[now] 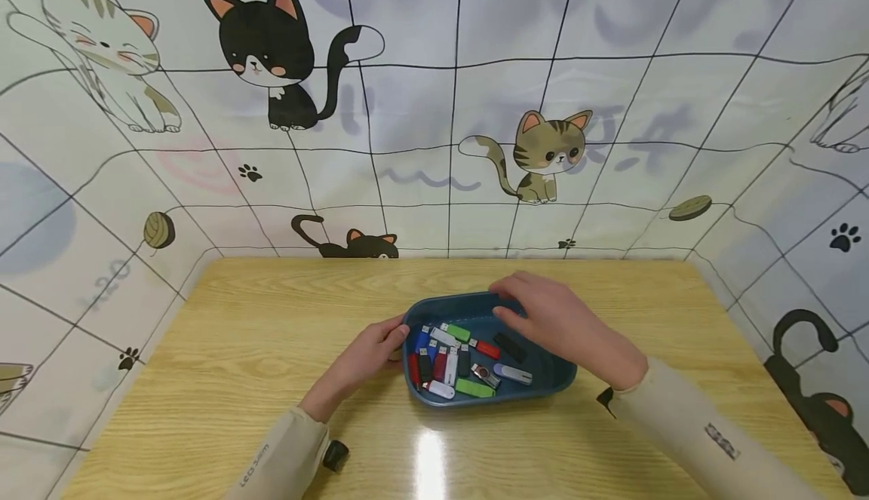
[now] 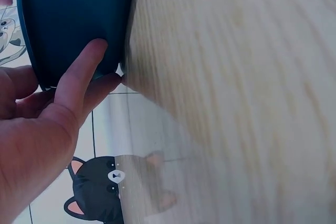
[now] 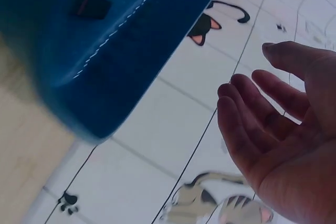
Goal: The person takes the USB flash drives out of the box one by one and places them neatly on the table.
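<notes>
Your left grip [image 1: 372, 349] holds one end of the dark-blue, round-cornered tray, apparently plastic [image 1: 553, 374], thumb at the rim. Your right grip [image 1: 543, 311], by the tray's opposite end, is empty, its fingers loosely bent and parted from the thumb. The small red, green, white, blue and black hard-cased USB sticks [image 1: 475, 388] lie in the tray, just right of your left grip. They should be light, stiff and slick, apt to slide if the tray tilts; pinch each across its long sides. The rigid-looking tray is best held by its rim.
</notes>
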The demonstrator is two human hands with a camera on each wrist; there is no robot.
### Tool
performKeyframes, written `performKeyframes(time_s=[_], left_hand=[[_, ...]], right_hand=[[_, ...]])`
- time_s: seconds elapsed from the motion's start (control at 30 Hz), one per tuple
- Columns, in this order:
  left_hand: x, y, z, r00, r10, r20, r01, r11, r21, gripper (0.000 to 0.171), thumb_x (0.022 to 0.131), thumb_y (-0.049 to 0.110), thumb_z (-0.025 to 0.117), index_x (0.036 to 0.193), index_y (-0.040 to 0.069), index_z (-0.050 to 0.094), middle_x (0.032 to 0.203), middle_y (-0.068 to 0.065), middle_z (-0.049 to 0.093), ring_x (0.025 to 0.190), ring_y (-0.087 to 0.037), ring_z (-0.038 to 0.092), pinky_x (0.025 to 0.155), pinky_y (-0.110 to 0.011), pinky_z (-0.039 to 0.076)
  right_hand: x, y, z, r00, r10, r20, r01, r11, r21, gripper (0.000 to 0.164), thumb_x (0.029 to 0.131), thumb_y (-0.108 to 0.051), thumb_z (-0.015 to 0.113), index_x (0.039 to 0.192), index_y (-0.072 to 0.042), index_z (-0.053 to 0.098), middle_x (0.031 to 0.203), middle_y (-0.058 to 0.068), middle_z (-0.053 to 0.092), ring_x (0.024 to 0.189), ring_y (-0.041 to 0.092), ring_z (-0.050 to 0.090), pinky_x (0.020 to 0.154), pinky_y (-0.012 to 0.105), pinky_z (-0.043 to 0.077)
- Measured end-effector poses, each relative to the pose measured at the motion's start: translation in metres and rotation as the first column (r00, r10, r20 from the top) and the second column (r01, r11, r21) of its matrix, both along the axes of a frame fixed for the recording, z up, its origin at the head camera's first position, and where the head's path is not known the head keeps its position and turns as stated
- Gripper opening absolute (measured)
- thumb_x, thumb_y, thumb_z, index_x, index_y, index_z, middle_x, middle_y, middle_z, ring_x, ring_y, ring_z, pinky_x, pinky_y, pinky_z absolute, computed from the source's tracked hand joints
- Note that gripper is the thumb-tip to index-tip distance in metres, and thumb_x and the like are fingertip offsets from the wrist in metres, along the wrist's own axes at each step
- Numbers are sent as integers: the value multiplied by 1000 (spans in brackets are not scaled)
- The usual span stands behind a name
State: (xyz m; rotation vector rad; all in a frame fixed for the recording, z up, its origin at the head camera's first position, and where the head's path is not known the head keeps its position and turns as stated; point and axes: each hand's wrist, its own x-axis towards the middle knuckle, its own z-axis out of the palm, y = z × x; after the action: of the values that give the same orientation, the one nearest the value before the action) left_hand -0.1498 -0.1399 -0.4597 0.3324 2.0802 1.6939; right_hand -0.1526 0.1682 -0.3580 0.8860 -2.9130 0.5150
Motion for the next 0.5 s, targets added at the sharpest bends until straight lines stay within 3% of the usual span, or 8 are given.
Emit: performKeyframes(time_s=[0.23, 0.5], left_hand=[[2, 1, 2, 1000, 4, -7, -4, 1000, -24, 48, 114, 17, 38, 158, -2, 36, 151, -26, 50, 128, -40, 60, 96, -49, 57], [2, 1, 5, 1000, 2, -6, -2, 999, -36, 47, 114, 16, 37, 158, -2, 37, 148, -27, 52, 127, -41, 60, 95, -51, 57]], right_hand=[[-16, -30, -3, 993, 119, -15, -118, 989, 84, 32, 100, -26, 71, 127, -8, 70, 116, 7, 70, 98, 20, 68, 85, 40, 60], [-30, -53, -29, 969, 246, -24, -237, 952, 191, 26, 97, -20, 75, 119, -7, 72, 103, 6, 69, 85, 19, 69, 75, 35, 60]])
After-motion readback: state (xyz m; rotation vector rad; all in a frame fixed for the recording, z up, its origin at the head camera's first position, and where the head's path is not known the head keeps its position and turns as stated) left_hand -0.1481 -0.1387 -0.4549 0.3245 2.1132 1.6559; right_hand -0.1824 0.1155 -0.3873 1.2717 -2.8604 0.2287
